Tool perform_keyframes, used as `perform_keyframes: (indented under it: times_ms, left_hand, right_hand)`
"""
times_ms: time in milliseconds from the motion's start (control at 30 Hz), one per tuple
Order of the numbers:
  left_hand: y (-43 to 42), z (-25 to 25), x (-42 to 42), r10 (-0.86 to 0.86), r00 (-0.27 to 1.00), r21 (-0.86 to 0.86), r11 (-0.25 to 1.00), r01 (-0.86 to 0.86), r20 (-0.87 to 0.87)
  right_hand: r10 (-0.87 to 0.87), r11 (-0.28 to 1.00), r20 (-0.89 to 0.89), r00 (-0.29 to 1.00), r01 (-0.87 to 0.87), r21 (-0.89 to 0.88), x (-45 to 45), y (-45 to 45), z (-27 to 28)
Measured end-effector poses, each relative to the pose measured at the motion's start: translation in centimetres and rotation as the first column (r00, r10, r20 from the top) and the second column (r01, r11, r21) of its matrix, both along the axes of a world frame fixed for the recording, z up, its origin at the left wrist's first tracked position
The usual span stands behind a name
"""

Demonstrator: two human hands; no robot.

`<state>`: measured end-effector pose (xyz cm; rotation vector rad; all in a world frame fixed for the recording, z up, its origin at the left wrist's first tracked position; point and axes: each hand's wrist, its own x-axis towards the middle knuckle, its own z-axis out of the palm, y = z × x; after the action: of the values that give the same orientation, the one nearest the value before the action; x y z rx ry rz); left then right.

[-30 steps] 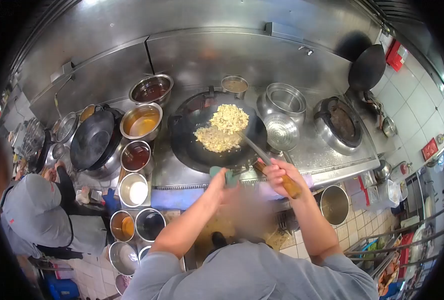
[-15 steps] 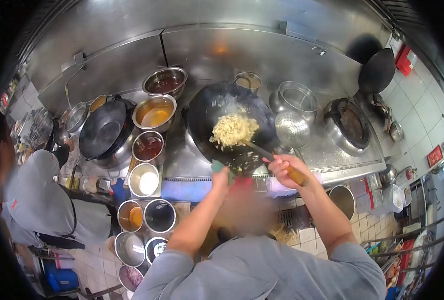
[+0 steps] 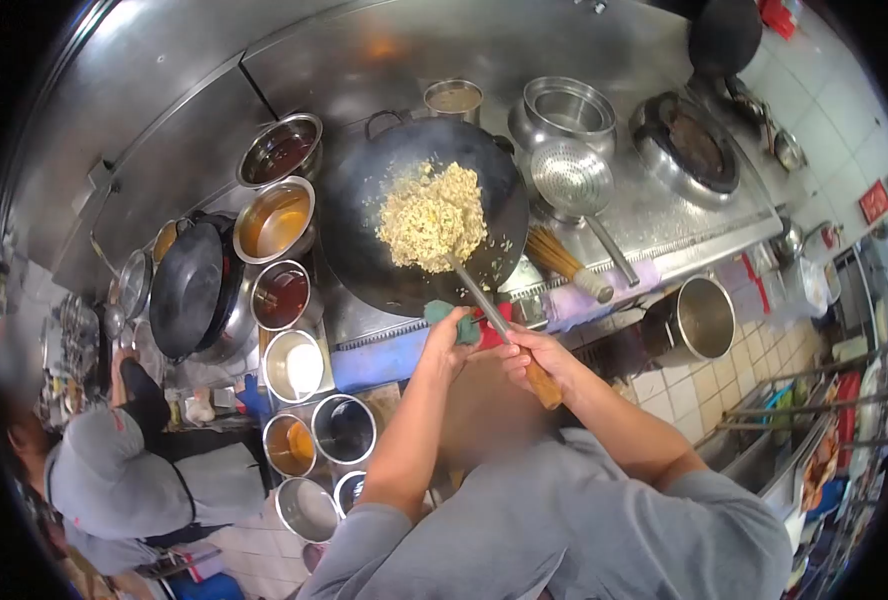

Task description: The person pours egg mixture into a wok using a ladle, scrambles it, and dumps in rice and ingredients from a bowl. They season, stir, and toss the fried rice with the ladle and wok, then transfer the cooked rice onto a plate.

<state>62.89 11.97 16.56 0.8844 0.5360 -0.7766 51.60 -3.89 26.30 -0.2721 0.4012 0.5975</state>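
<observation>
A black wok (image 3: 364, 200) sits on the range in front of me, holding a pale yellow heap of what looks like fried rice (image 3: 432, 220). My left hand (image 3: 448, 345) is closed on a folded green cloth (image 3: 450, 319) at the wok's near rim. In my right hand (image 3: 539, 358) is a wok tool with a long metal shaft and a wooden handle (image 3: 541, 383), slanting up into the rice. The rice hides its head, so I cannot tell ladle from spatula.
Left of the wok stand bowls and pots of red and amber liquids (image 3: 276, 222), with another black wok (image 3: 186, 275) beyond. To the right are a perforated strainer (image 3: 572, 180), a bamboo brush (image 3: 564, 260) and a steel pot (image 3: 706, 318). A co-worker (image 3: 134, 480) stands at left.
My view has turned and shifted. The rice heap looks larger and more settled, and fewer loose bits show around it. My right hand with the tool has come closer to my left hand.
</observation>
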Motion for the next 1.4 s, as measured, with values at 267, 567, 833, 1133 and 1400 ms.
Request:
perform_keyframes:
  times_ms: [267,567,833,1133,1400]
  left_hand:
    - [1.3,-0.9,0.5,0.092,0.996,-0.097,0.991,-0.091,0.001]
    - [2.5,3.2,3.3,0.01,0.978,0.086,0.996,-0.028,0.208]
    - [3.4,7.1,-13.8,-0.042,0.997,0.112,0.993,0.05,-0.066]
    - [-5.7,7.3,-24.1,-0.739,0.614,-0.039,0.647,0.761,-0.278]
    - [-17.2,1.8,-28.0,-0.891,0.124,-0.157,0.211,0.965,-0.436]
  right_hand:
    - [0.112,0.973,-0.008,0.994,-0.111,-0.203,-1.6,2.4,-1.8]
    - [0.059,0.94,0.061,0.996,-0.035,-0.34,2.5,4.4,3.2]
    - [0.186,0.979,-0.006,0.982,-0.185,0.084,-16.6,-8.6,6.1]
    - [-0.379,0.665,0.249,0.891,0.449,-0.597,-39.0,-3.0,0.7]
    - [-0.932,0.363,-0.076,0.355,0.901,-0.239,-47.9,-0.4,7.8]
